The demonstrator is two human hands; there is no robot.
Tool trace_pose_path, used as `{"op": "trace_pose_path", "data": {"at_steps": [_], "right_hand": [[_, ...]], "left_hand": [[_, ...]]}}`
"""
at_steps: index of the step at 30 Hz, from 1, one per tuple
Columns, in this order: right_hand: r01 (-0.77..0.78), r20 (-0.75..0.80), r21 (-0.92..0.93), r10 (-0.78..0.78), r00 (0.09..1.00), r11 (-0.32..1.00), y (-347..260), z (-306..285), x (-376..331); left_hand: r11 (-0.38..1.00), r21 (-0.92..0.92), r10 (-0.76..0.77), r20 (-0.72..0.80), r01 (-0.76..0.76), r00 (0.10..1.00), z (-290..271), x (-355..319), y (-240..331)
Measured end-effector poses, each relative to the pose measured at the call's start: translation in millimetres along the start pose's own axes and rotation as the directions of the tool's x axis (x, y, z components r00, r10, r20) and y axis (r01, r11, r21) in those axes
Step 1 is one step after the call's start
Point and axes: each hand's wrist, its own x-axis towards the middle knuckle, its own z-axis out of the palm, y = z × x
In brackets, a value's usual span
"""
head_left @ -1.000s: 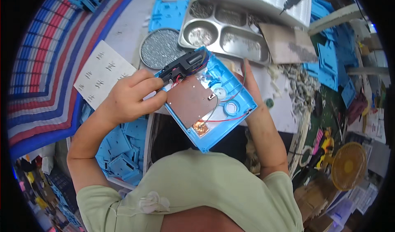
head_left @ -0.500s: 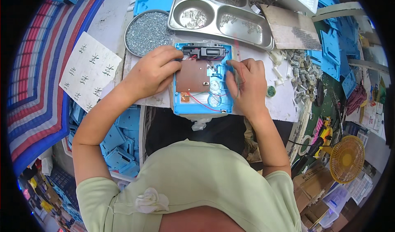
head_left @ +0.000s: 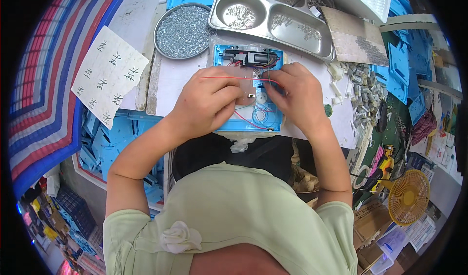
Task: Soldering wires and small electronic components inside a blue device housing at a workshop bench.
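Note:
In front of me lies a blue plastic housing (head_left: 276,121) with a brown circuit board (head_left: 247,87) inside. A black module (head_left: 258,57) sits along its far side. My left hand (head_left: 208,98) is closed over the board's left part, its fingertips pressed together there; what they grip is hidden. My right hand (head_left: 298,94) pinches a thin red wire (head_left: 253,78) above the housing's right side. That wire runs left across the board to the knuckles of my left hand. Other thin wires loop in the housing's near right corner.
Beyond the housing stand a round tray of small screws (head_left: 181,34) and a compartmented steel tray (head_left: 319,48) with small metal parts. Cardboard (head_left: 356,36) and a heap of small pale parts (head_left: 365,87) lie at right. A marked paper sheet (head_left: 108,75) lies left.
My left hand has moved right, from the board's left edge to over it. The red wire now stretches between both hands. The whole view has shifted slightly.

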Motion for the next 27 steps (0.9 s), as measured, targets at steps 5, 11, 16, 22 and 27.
{"op": "trace_pose_path", "data": {"at_steps": [5,11,16,22,27], "right_hand": [[0.071,0.154,-0.134,-0.050,0.987,0.988,-1,-9,18],[0.124,0.253,-0.167,-0.079,0.964,0.978,1,-16,32],[0.324,0.320,-0.276,-0.232,0.919,0.905,2,-11,32],[0.265,0.041,-0.209,-0.262,0.964,0.941,10,6,17],[0.247,-0.024,-0.209,-0.258,0.966,0.946,8,16,10]], "left_hand": [[1.000,0.013,-0.026,-0.045,0.026,0.999,7,-4,2],[0.999,-0.029,-0.028,-0.078,0.025,0.997,18,-9,-2],[0.997,-0.074,-0.031,-0.127,0.022,0.991,25,-13,-5],[0.996,-0.090,-0.035,-0.157,0.021,0.987,28,-19,-8],[0.992,-0.126,-0.035,-0.184,0.011,0.982,29,-18,-9]]}}
